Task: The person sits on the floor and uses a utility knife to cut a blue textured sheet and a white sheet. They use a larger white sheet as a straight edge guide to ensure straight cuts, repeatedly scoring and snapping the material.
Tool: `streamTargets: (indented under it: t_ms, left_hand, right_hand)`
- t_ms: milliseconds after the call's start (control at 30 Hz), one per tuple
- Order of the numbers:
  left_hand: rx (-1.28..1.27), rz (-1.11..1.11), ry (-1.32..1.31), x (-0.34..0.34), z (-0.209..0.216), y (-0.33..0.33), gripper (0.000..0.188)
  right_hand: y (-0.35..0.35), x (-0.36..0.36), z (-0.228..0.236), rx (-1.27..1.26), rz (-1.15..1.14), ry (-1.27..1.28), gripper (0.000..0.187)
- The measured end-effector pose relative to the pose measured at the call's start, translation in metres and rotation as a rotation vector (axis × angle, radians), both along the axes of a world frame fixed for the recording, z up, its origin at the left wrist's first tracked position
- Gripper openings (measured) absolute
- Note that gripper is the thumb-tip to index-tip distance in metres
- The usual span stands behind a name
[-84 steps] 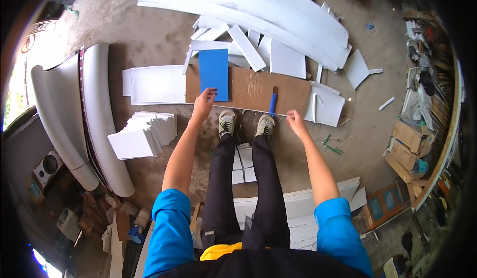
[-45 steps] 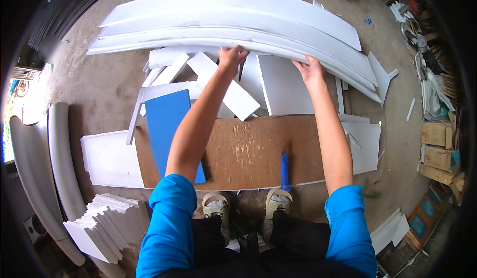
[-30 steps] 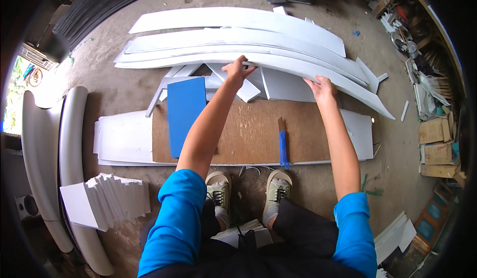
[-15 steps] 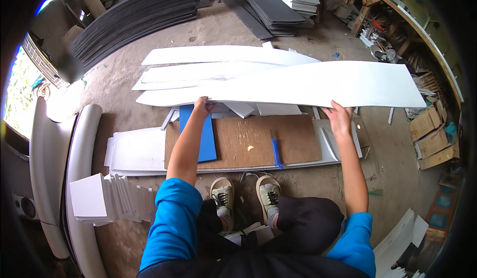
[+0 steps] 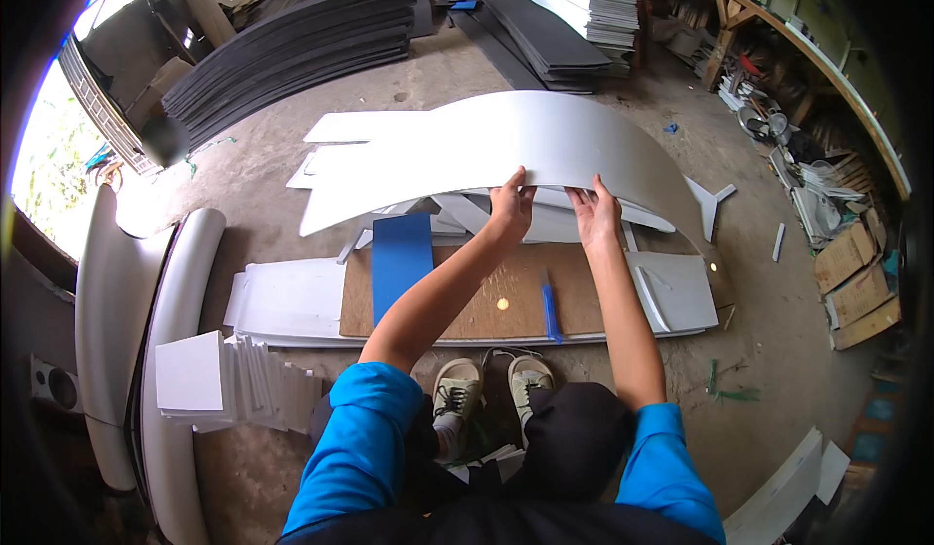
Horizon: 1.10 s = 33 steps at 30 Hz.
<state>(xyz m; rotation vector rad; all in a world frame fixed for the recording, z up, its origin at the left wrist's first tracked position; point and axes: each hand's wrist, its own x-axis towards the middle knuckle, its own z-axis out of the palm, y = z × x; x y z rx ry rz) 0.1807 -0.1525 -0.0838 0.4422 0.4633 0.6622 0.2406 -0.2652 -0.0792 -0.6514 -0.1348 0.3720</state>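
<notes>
A long white foam sheet is held up in front of me, arched in the middle with both ends drooping. Its near edge is pinched by my left hand, thumb on top and fingers beneath. Close by on the same edge, my right hand grips it the same way. Below my hands lies a brown board on white sheets. A blue rectangular panel and a blue tool that looks like a cutter rest on the board. Part of the white pieces behind is hidden by the raised sheet.
Large white rolls stand at the left beside a bundle of white foam pieces. Dark sheets are stacked at the back, with a white stack beyond. Cardboard lies at the right; white strips lie lower right.
My hands have come close together near the sheet's middle, where they were wide apart. The sheet has shifted left and now bows upward, its right end hanging down.
</notes>
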Motion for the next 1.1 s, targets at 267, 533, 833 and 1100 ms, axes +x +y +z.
streamTargets:
  t_ms: [267,533,833,1100]
  left_hand:
    - [0.674,-0.932,0.327,-0.055,0.008,0.027,0.049]
    - [1.483,-0.372,0.558,-0.091,0.071,0.059,0.027]
    - [1.897,0.452,0.604,-0.048,0.143,0.086,0.069]
    - [1.565,-0.165,0.122,-0.052,0.236,0.077,0.058]
  right_hand:
    - [-0.016,0.048,-0.049,-0.126,-0.033,0.349,0.032]
    - [-0.032,0.051,0.014,-0.092,-0.105,0.033,0.042]
    - [-0.074,0.007,0.154,-0.027,0.044,-0.516,0.038]
    - [-0.12,0.03,0.217,-0.22,0.152,-0.777,0.034]
